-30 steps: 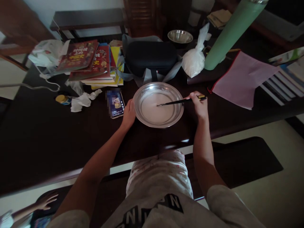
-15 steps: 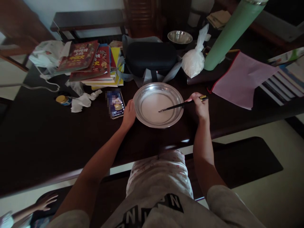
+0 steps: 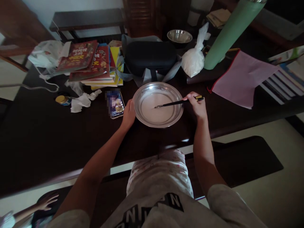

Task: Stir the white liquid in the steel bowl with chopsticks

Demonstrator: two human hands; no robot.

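Right hand [image 3: 198,106] pinching chopsticks [image 3: 177,102], tips hidden in the bowl's [image 3: 142,118] white liquid.

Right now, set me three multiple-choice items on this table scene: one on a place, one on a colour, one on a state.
1. Where does the phone lie?
A. left of the metal dish
B. inside the dish
C. on the books

2. What colour is the tall bottle?
A. red
B. green
C. black

3. What does the right hand hold?
A. nothing
B. a tied plastic bag
C. chopsticks

Answers:
1 A, the phone lies on the table beside the left hand, which rests on the dish's left rim.
2 B, its body is pale green.
3 C, the fingers grip dark chopsticks whose tips reach into the white liquid.
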